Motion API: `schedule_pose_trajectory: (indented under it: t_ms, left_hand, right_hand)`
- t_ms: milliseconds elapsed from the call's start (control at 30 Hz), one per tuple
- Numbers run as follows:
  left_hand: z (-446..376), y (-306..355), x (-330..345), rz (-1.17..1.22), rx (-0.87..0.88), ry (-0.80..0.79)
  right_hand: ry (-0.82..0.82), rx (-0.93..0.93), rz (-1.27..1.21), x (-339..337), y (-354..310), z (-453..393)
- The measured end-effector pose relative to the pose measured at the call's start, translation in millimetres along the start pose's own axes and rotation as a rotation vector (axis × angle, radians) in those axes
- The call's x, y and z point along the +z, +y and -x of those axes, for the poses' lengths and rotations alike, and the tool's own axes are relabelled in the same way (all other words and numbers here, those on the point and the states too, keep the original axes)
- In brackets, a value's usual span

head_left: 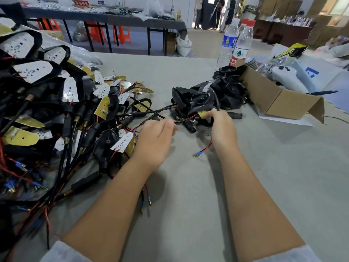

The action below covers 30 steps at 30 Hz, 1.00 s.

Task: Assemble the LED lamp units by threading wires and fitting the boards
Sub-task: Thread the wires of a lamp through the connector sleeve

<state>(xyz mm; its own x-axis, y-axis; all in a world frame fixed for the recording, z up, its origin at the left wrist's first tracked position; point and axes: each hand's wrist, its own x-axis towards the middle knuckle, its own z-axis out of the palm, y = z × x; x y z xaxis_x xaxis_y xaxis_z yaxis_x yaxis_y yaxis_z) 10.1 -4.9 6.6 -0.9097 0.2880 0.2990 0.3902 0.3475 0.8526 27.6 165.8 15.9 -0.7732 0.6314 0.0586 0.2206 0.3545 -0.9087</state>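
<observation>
With many wired lamps [56, 103] heaped at left and empty black housings [211, 95] still piled ahead, the right hand [222, 127] pinches a yellow board [203, 113] while the left hand [154, 140], fingers loosely curled, reaches for a wire [149, 112].

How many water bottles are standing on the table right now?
3, clustered at the far right edge behind the cardboard box: a blue-label bottle, a red-label bottle, and a third bottle mostly hidden between them.

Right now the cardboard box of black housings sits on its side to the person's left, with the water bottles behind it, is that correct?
Not quite: the head view shows the cardboard box to the person's right, not left. It does lie on its side spilling black housings, with the water bottles behind it.
</observation>
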Motion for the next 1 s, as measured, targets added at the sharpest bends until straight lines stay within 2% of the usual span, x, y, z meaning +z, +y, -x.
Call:
schedule_pose_trajectory:
  t_ms: [100, 200, 367, 433, 533, 600, 667, 767, 867, 933, 1000]
  left_hand:
    - [-2, -8, 2, -0.119, 0.004, -0.075]
    - [-3, -11, 2, -0.200, -0.058, -0.142]
    - [0, -10, 5, -0.271, -0.053, -0.146]
    - [-1, -10, 4, -0.254, -0.040, -0.149]
    - [-2, -8, 3, -0.205, -0.112, -0.192]
    - [-2, -6, 3, -0.119, -0.163, -0.181]
    - [-3, -4, 2, -0.088, -0.140, -0.142]
    - [-4, -4, 0, -0.272, 0.000, -0.137]
    - [1, -3, 0, -0.464, 0.054, -0.144]
    - [4, -2, 0, -0.474, 0.056, -0.127]
    - [3, -2, -2, -0.396, 0.067, -0.125]
  right_hand:
    - [0.019, -0.063, -0.115, 2, 2, 8]
    - [0.069, -0.107, -0.108, -1, 0, 8]
    - [0.171, -0.083, -0.123, -3, -2, 11]
    - [0.067, -0.047, -0.226, -2, -7, 11]
    - [-0.279, 0.053, -0.498, 6, -18, 20]
    - [-0.410, 0.042, -0.486, 14, -21, 25]
    - [-0.439, 0.005, -0.429, 21, -21, 28]
    - [-0.388, -0.047, -0.453, 27, -21, 28]
    - [-0.236, -0.092, -0.412, 27, -20, 27]
    - [-0.140, -0.115, -0.399, 25, -19, 26]
    - [-0.106, -0.097, -0.498, 20, -19, 26]
